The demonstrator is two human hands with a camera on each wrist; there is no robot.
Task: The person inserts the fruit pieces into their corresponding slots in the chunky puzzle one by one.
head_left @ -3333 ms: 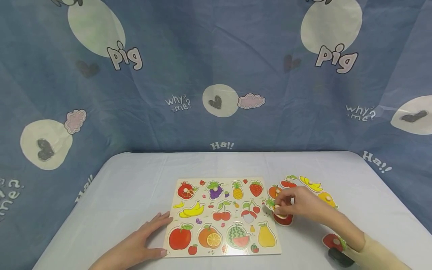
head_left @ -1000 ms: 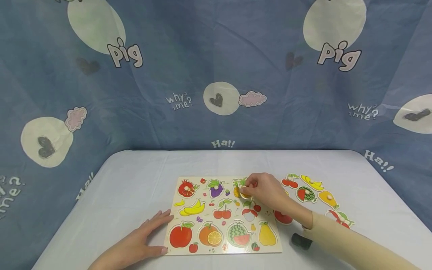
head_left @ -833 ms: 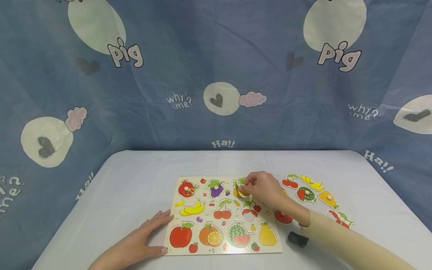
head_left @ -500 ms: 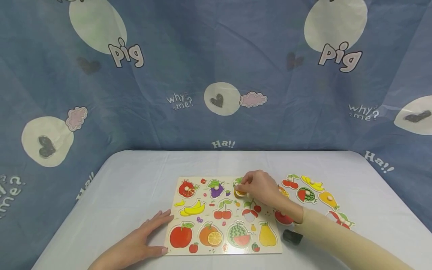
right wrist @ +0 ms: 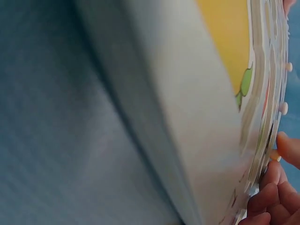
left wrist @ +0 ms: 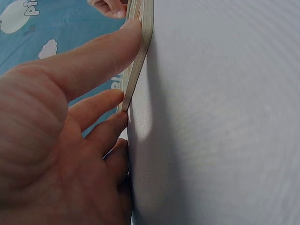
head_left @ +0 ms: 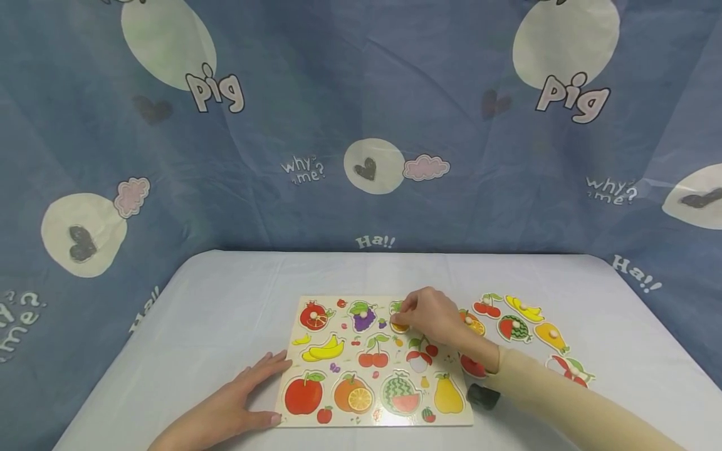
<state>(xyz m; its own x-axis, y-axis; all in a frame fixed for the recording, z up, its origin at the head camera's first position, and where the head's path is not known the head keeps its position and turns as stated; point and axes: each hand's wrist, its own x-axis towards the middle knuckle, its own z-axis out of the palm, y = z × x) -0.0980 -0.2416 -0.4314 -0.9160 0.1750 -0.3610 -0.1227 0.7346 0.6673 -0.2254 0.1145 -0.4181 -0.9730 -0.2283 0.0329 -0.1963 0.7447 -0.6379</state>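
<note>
A wooden fruit puzzle board [head_left: 351, 362] lies on the white table. Its left edge is touched by my left hand [head_left: 225, 401], fingers extended, with the thumb near the front corner; the left wrist view shows the fingertips against the board's edge [left wrist: 137, 65]. Over the back row, my right hand [head_left: 433, 313] pinches the small knob [right wrist: 275, 156] of the pineapple piece [head_left: 399, 327], which lies over the pineapple outline, partly hidden by the fingers. Whether it sits flush I cannot tell. The pomegranate piece [head_left: 314, 317] and grape piece [head_left: 363, 317] sit in the same row.
Right of the board lie loose knobbed pieces: cherries [head_left: 487, 307], bananas [head_left: 524, 309], watermelon [head_left: 513, 327], pear [head_left: 551, 337], orange [head_left: 472, 322] and two red ones, partly hidden. A dark cylindrical object [head_left: 482, 396] shows below my right forearm. A blue printed cloth [head_left: 361, 213] hangs behind.
My right hand has carried the pineapple piece left from the loose pieces onto the board's back row, shifting slightly left over the last second. My left hand stays at the board's edge.
</note>
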